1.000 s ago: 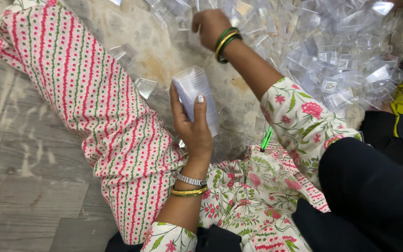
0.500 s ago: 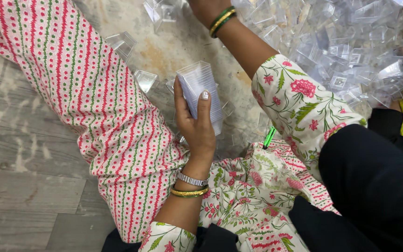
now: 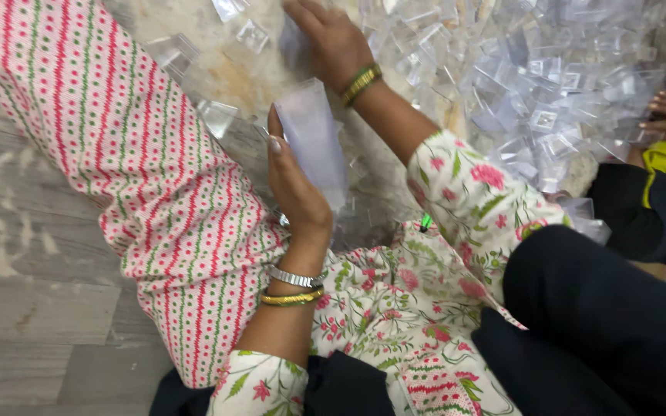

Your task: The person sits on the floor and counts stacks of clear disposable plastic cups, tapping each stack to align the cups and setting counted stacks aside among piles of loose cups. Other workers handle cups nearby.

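Currently left hand (image 3: pixel 296 192) is clamped around a tall nested stack of clear plastic cup-like pieces (image 3: pixel 314 142), held in the air above the lap; right hand (image 3: pixel 331 38) is well apart from it, up in the heap of loose clear plastic pieces (image 3: pixel 533 92) on the floor, fingers curled on 1 of them, though I can't tell if it's fully gripped. Stack's long axis runs near upright in frame, tilted slightly, narrow end toward the heap, wider end toward the body. To do it well, I'd judge: keep the stack steady, feed each piece on square along that axis.
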A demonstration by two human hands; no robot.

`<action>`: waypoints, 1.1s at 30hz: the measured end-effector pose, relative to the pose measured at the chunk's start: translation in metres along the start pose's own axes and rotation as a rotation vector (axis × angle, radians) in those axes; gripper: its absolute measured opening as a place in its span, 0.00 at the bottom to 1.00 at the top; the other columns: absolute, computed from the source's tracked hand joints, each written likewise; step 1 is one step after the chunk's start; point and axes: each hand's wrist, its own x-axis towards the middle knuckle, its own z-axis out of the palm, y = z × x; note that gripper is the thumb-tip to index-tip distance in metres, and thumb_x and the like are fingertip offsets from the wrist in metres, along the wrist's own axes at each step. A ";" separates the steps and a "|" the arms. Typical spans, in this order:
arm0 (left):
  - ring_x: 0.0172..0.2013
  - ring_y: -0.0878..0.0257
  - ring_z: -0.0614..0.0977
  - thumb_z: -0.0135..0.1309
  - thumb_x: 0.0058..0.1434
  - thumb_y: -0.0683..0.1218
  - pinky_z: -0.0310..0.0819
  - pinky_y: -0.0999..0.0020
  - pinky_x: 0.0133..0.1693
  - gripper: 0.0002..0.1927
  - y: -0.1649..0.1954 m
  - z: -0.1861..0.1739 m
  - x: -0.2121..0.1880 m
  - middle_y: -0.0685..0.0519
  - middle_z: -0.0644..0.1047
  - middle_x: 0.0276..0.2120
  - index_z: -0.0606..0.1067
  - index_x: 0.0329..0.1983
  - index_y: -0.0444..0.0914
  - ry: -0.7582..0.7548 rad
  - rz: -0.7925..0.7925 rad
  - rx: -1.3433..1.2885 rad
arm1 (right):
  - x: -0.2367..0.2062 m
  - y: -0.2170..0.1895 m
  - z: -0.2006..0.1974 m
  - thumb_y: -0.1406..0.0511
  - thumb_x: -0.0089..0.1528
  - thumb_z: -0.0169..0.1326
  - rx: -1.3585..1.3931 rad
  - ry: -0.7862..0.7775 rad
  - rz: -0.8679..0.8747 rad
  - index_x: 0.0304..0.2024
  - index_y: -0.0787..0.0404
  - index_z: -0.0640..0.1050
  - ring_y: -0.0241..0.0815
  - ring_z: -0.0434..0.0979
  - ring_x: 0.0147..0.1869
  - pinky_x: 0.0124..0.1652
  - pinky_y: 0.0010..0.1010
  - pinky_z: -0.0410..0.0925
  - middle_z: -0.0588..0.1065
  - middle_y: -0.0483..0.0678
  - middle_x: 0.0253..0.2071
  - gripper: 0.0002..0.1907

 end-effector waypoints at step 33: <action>0.35 0.59 0.83 0.36 0.66 0.73 0.82 0.61 0.38 0.41 -0.003 0.024 -0.141 0.48 0.82 0.39 0.77 0.51 0.32 -0.064 -0.402 0.075 | -0.362 -0.054 -0.224 0.67 0.64 0.62 1.990 0.102 0.502 0.56 0.64 0.76 0.49 0.79 0.61 0.64 0.42 0.72 0.77 0.58 0.57 0.18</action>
